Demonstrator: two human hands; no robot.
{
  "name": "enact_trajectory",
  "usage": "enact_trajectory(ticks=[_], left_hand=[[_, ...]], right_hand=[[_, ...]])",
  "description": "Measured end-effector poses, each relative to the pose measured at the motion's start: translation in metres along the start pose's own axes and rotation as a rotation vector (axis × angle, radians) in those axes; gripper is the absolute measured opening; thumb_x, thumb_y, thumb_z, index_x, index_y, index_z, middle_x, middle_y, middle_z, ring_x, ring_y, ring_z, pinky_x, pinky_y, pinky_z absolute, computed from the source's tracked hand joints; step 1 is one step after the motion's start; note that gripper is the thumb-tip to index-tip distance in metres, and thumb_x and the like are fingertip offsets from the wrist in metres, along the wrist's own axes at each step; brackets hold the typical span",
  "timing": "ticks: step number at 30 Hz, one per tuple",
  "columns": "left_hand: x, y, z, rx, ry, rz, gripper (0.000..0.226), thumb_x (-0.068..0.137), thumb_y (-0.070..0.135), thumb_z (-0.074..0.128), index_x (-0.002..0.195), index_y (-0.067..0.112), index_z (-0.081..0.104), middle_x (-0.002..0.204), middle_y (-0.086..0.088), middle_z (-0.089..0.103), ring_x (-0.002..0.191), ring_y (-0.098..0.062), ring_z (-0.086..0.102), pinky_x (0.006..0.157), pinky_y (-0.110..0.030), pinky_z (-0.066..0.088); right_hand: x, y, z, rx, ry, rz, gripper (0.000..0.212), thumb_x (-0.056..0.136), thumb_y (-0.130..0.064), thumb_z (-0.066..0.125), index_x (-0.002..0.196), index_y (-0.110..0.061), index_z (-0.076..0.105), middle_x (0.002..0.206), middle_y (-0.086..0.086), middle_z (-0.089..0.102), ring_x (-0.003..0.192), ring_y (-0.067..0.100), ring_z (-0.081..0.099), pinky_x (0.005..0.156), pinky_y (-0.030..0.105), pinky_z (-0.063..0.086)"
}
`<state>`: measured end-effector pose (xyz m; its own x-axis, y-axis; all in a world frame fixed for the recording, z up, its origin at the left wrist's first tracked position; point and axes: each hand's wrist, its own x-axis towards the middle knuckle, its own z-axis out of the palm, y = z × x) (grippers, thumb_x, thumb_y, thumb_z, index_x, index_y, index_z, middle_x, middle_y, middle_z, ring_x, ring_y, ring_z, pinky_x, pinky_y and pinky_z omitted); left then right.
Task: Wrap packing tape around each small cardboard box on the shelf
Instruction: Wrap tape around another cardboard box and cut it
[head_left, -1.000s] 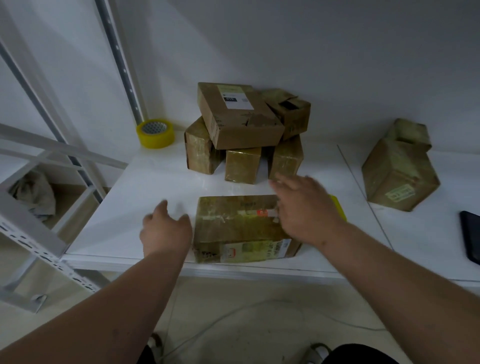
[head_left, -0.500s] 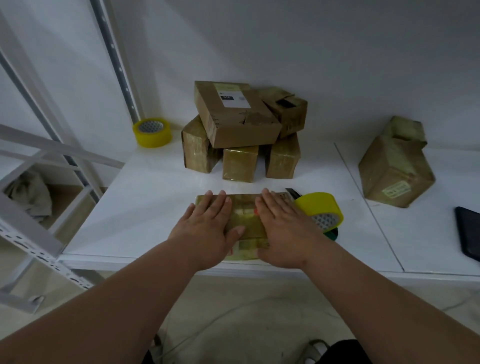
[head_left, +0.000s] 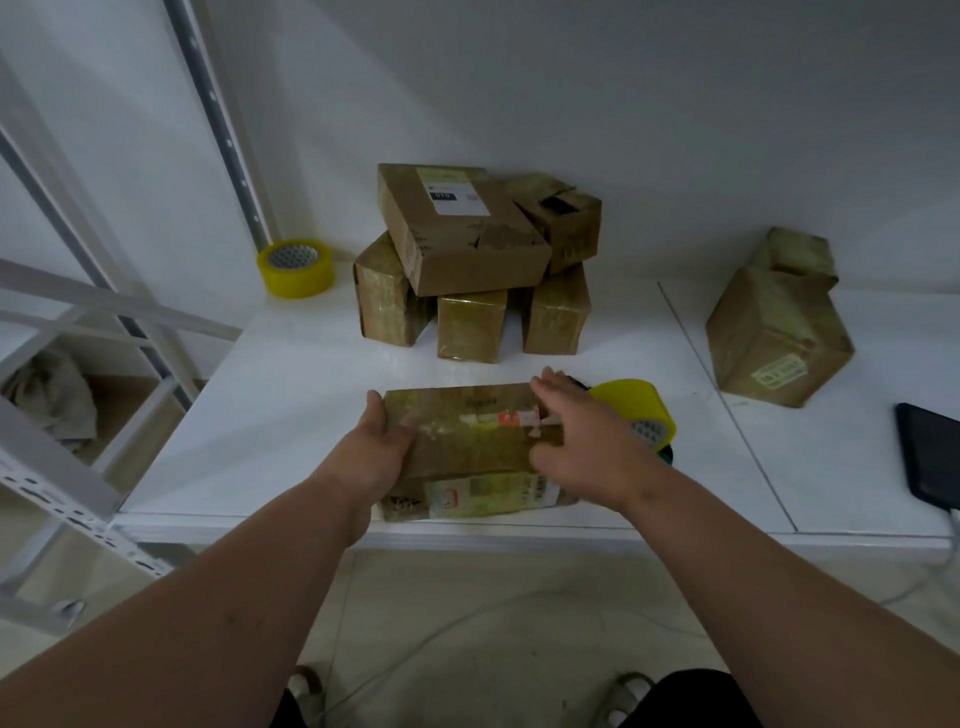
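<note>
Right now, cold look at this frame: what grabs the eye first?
The two hands at the shelf's front edge: the left hand lies on the left end of a taped flat box, the right hand on its right end. Just right of it sits a yellow tape roll. Behind, a pile of small boxes stands against the wall, with a second yellow roll to its left.
</note>
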<state>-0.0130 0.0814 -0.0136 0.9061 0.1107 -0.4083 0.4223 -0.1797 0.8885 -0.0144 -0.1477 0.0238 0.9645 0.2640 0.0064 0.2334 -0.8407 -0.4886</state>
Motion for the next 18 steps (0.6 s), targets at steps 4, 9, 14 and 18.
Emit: enact_trajectory(ticks=[4, 9, 14, 18], left_hand=[[0.003, -0.002, -0.007, -0.048, -0.035, -0.018, 0.063, 0.100, 0.037, 0.047, 0.152, 0.041, 0.012, 0.136, 0.009, 0.045, 0.111, -0.014, 0.048, 0.092, -0.028, 0.038], [-0.002, 0.004, -0.003, -0.159, -0.052, -0.065, 0.018, 0.101, 0.022, 0.045, 0.112, 0.026, 0.059, 0.107, 0.000, 0.071, 0.095, -0.020, 0.068, 0.076, -0.034, 0.053], [-0.005, 0.000, -0.014, -0.326, -0.085, -0.055, 0.029, 0.103, 0.013, 0.039, 0.116, 0.022, 0.063, 0.104, -0.003, 0.074, 0.094, -0.022, 0.072, 0.075, -0.036, 0.054], [-0.009, -0.003, -0.021, -0.338, -0.122, -0.050, 0.036, 0.104, 0.021, 0.039, 0.137, 0.026, 0.051, 0.125, -0.004, 0.066, 0.106, -0.022, 0.066, 0.089, -0.034, 0.049]], right_hand=[[0.003, 0.032, -0.024, -0.009, 0.407, 0.227, 0.066, 0.077, -0.003, 0.058, 0.141, -0.019, 0.046, 0.151, 0.003, 0.037, 0.140, 0.021, 0.028, 0.115, 0.038, 0.026], [0.010, 0.065, -0.035, 0.241, -0.013, 0.498, 0.079, 0.079, 0.002, 0.058, 0.149, -0.021, 0.029, 0.143, 0.011, 0.040, 0.126, 0.029, 0.042, 0.088, 0.031, 0.040], [0.011, 0.058, -0.046, 0.130, 0.182, 0.351, 0.058, 0.073, -0.006, 0.069, 0.128, -0.022, 0.055, 0.121, 0.007, 0.056, 0.107, 0.023, 0.053, 0.082, 0.031, 0.043], [0.009, 0.029, -0.083, 0.261, 0.299, 0.194, 0.053, 0.066, -0.020, 0.082, 0.110, -0.040, 0.060, 0.119, 0.000, 0.052, 0.107, 0.020, 0.050, 0.087, 0.036, 0.043]])
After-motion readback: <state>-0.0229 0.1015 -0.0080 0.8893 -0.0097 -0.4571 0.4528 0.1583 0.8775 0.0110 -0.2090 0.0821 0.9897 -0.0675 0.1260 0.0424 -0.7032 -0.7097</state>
